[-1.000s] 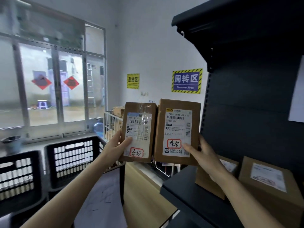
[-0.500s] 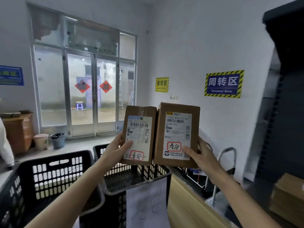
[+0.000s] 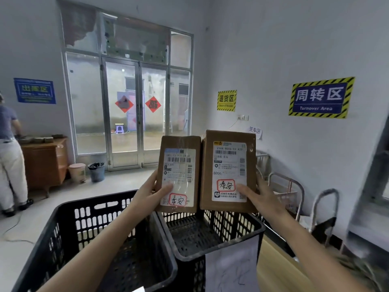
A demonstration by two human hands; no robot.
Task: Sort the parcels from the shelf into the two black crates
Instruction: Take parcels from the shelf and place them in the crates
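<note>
Blue wall sign (image 3: 320, 98): "周转区 Turnover Area". Yellow wall sign (image 3: 226, 100): "退货区". My right parcel (image 3: 229, 165): "210A B006 03 A22", "B006", "泰安" (handwritten, as on my left parcel (image 3: 179, 165)).

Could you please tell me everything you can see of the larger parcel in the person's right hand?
The larger parcel is a brown cardboard box, held upright with its label facing the camera, above the black crate on the right. Its white shipping label shows barcodes, "B006" and a red-bordered handwritten sticker. The right hand grips its lower right edge, thumb on the label; its left edge appears to touch the smaller parcel.
</note>
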